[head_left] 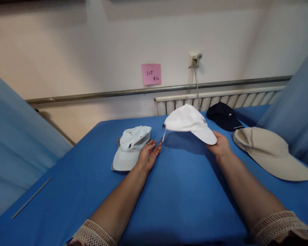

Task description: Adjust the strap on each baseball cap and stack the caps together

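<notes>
My right hand grips the brim of a plain white cap and holds it lifted above the blue table, with a thin strap dangling from its left side. My left hand hovers open, palm up, fingers stretched, just right of a white cap with a small dark logo that lies on the table.
A dark navy cap lies at the table's back right, and a beige wide-brim cap lies on the right. Blue curtains hang at both sides. On the wall behind are a pink sticky note, a socket with a plug and a radiator.
</notes>
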`<state>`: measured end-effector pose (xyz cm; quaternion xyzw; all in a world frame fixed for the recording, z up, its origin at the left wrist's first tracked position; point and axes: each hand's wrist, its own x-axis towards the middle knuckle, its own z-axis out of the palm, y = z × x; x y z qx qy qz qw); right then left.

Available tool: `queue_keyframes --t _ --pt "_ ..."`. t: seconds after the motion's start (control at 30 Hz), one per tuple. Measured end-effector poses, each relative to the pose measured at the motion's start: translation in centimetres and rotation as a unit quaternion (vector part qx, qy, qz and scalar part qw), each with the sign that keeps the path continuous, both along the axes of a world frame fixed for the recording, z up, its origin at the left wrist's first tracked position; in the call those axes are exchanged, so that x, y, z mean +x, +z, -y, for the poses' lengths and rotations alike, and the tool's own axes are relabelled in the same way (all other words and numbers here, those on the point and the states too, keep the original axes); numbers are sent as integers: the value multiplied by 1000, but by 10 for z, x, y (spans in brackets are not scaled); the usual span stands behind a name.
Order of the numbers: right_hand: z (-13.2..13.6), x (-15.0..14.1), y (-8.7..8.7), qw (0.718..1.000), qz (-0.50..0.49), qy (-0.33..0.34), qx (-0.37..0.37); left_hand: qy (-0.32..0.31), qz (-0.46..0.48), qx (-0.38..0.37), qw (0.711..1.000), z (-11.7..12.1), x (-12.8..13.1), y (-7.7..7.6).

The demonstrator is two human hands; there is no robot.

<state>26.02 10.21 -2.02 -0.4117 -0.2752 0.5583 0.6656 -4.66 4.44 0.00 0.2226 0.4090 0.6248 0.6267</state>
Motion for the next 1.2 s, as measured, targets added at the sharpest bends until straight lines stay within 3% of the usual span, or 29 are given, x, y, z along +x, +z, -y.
queue_keyframes --t 0.07,0.17,0.23,0.3,0.4,0.47,0.57,0.67,0.73,0.83,1.0,1.13,1.2 --pt "8 -8 0 996 -85 -6 3 -11 -39 -1 999 4 7 -1" --pt "30 -38 -5 988 -151 31 -22 -94 -76 -4 993 13 22 -5" --pt "46 -64 -9 985 -155 66 -41 -154 -76 -3 985 20 32 -10" --pt "62 -88 -11 983 -140 113 -43 -175 -74 -1 982 24 39 -14" --pt "79 -110 -8 973 -129 186 -39 -119 -77 8 990 27 42 -13" --pt "86 -114 -5 962 -111 249 -32 -70 -88 38 993 26 37 -4" --pt "89 -111 -3 943 -75 323 -33 -13 -116 93 989 27 16 24" --pt "87 -108 -4 938 -53 339 -46 84 -121 108 983 33 -16 53" --pt "86 -107 -6 938 -43 339 -50 139 -140 79 977 41 -41 63" --pt "86 -107 -8 938 -33 342 -51 186 -169 12 968 61 -76 62" --pt "85 -106 -13 937 -20 345 -46 214 -231 -102 943 98 -114 43" --pt "82 -100 -9 953 10 297 -54 261 -289 -66 919 114 -116 42" --pt "83 -91 -4 971 9 232 -64 240 -315 -39 917 113 -104 47"
